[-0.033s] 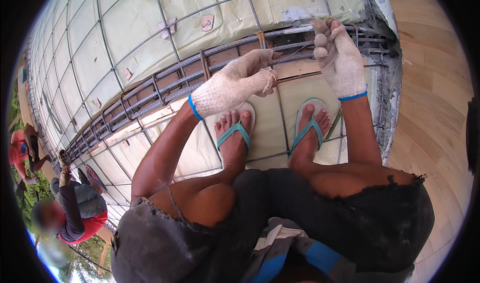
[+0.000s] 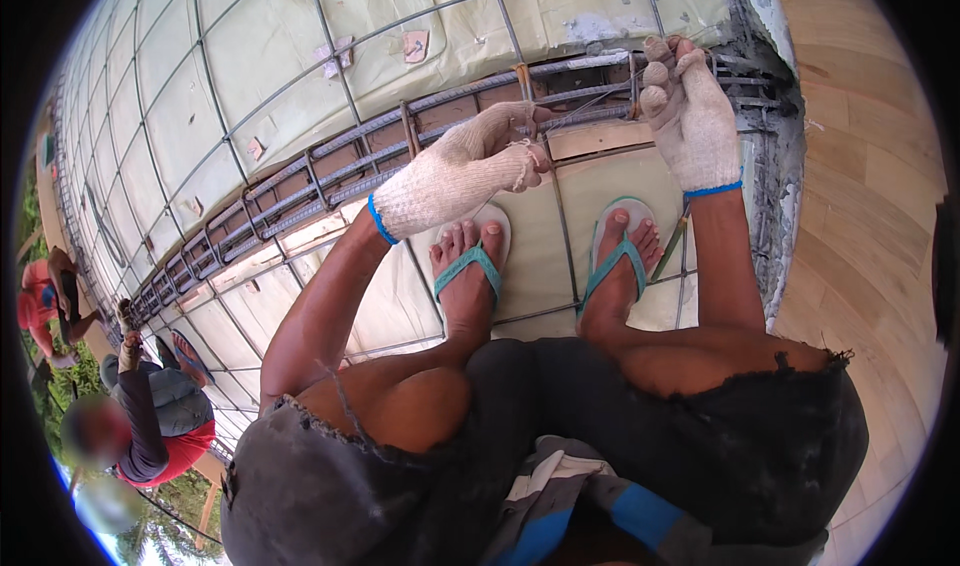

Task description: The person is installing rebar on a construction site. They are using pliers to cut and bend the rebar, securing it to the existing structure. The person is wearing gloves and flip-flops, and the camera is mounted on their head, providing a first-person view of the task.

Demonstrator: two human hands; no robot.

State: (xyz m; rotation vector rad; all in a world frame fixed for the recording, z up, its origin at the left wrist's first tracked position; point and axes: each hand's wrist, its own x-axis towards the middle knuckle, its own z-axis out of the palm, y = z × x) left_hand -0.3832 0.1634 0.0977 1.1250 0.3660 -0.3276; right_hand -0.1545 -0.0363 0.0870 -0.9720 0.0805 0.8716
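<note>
My left hand point(image 2: 455, 171), in a white knit glove with a blue cuff, has its fingers curled in front of the rebar cage. A thin tie wire point(image 2: 592, 104) stretches from its fingertips toward my right hand point(image 2: 695, 116). That hand wears a matching glove and pinches the wire at its raised fingertips, close to the cage's right end. The rebar cage point(image 2: 365, 131), ribbed long bars with stirrups, lies in a trough beyond my feet. Both gloves have bare fingertips showing.
A steel mesh point(image 2: 200, 41) over pale sheeting point(image 2: 420, 11) spans both sides of the trough. My sandalled feet point(image 2: 466, 281) stand on it. Rough concrete point(image 2: 785, 166) edges the right, beside wood-look boards point(image 2: 865, 166). Two people crouch at far left, one nearer point(image 2: 170, 406).
My right hand has shifted slightly right, and my left hand slightly left, widening the gap between them. The wire still spans it.
</note>
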